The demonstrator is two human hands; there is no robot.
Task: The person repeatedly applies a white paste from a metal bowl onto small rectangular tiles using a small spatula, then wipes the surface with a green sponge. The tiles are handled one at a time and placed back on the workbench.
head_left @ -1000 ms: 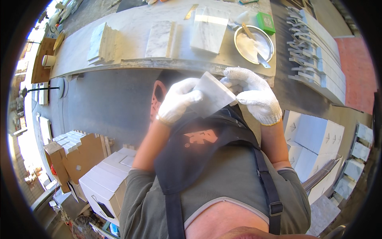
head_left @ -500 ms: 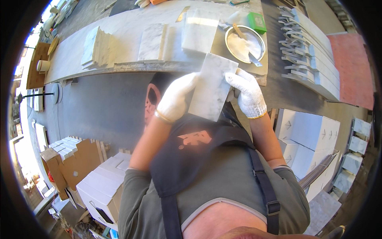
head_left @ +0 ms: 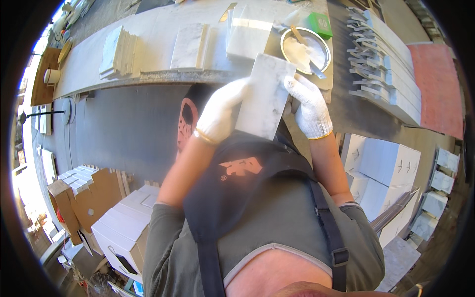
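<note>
Work surface: a long grey tabletop (head_left: pixel 163 24) runs across the top of the head view, in strong sunlight. On it lie three stacks of white marble tiles: one at the left (head_left: pixel 118 52), one in the middle (head_left: pixel 190 47), one further right (head_left: pixel 250 32). To the right of these stands a round metal bowl (head_left: pixel 306 47) holding pale paste and a trowel (head_left: pixel 309 52); a small green box (head_left: pixel 319 24) sits just beyond its rim. Rows of grey marble strips (head_left: pixel 383 64) lie at the right end. Below the tabletop the floor carries white cartons (head_left: pixel 126 230) and an open brown cardboard box (head_left: pixel 86 195) at the left, and more white cartons (head_left: pixel 383 166) at the right.

Item in hand: one rectangular marble tile (head_left: pixel 264 96), white with grey veining, is held in the air in front of the tabletop's near edge, tilted, its broad face toward the camera. The left hand (head_left: pixel 222 111), in a white glove, grips its left long edge, fingers curled behind it. The right hand (head_left: pixel 309 106), also gloved, holds the upper right edge, fingers (head_left: pixel 293 85) lying against the face. Both hands are closed on the tile; it touches nothing else.
</note>
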